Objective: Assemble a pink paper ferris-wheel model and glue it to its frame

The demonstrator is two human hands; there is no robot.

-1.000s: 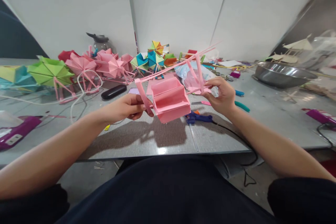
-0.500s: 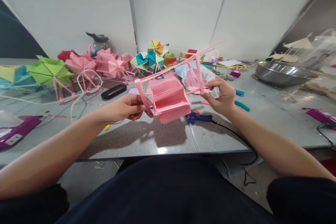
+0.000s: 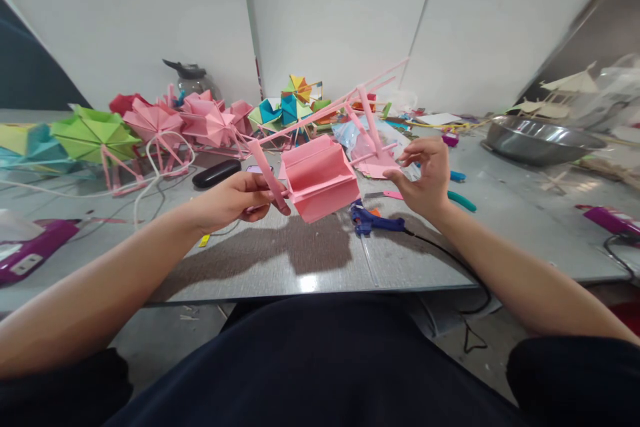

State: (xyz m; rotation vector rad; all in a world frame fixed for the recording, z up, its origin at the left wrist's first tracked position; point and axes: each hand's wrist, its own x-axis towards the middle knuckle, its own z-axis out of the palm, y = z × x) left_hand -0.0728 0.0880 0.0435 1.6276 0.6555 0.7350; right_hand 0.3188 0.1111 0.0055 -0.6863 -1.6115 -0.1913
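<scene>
A pink paper wheel model (image 3: 324,180) on a frame of thin pink sticks hangs tilted above the table, its right side higher. My left hand (image 3: 245,197) pinches the frame's left leg near the wheel's axle. Just right of the frame's right end, my right hand (image 3: 423,173) is apart from it, thumb and fingers spread with nothing between them. Under the model, on the table, lies a blue glue gun (image 3: 377,220) with a black cord. A utility knife (image 3: 385,195) with a pink handle lies behind the glue gun.
Finished paper wheels in green (image 3: 95,133) and pink (image 3: 155,120) stand at the back left. A black case (image 3: 217,174), white cable (image 3: 150,180) and purple power strip (image 3: 37,250) lie on the left. At right are a steel bowl (image 3: 543,140) and teal-handled pliers (image 3: 461,201).
My right hand has let go of the frame's right leg and opened. The model has tilted, its right end rising and shifting left, while my left hand keeps its hold.
</scene>
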